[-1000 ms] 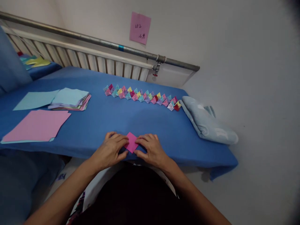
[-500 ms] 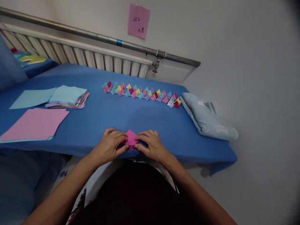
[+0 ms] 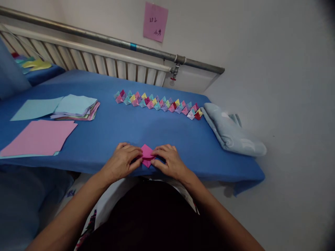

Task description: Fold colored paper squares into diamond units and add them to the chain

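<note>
A small bright pink folded paper lies near the front edge of the blue-covered table. My left hand pinches its left side between thumb and fingers. On the opposite side my right hand grips the paper the same way. The piece is diamond-shaped, with a crease or flap running across its middle and a point facing me. Further back stand two rows of small folded paper pieces in pink, blue, yellow, purple and red.
To the left are a stack of coloured paper and loose pink sheets. A folded light-blue blanket rests at the right end. Behind the table run a white radiator and a metal pipe.
The lower part of the pink paper has opened out: layered edges showed there before, and now a flap lifts across the middle above a flat lower point. Both hands stay nearly in place.
</note>
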Action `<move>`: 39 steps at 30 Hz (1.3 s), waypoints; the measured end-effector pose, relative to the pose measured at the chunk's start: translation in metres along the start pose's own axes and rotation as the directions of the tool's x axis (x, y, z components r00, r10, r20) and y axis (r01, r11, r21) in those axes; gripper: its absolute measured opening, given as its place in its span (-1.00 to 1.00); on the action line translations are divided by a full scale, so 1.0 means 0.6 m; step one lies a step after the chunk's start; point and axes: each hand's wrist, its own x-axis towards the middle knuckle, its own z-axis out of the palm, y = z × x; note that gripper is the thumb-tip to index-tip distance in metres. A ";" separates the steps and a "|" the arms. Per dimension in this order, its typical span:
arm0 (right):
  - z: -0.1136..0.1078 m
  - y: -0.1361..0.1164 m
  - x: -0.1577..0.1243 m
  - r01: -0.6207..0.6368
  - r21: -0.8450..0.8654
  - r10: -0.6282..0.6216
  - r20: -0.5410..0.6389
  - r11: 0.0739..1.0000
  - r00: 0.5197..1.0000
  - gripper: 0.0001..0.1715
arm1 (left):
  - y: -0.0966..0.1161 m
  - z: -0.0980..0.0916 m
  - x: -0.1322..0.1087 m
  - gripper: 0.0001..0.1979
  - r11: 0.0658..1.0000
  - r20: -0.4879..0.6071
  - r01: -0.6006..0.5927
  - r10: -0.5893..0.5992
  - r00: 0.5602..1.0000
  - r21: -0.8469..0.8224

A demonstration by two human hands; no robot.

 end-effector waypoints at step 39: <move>0.026 0.000 0.028 -0.268 0.068 0.275 -0.124 0.961 0.953 -0.82 | -0.002 0.033 0.005 -0.81 0.929 -0.157 0.359 -0.343 0.926 0.089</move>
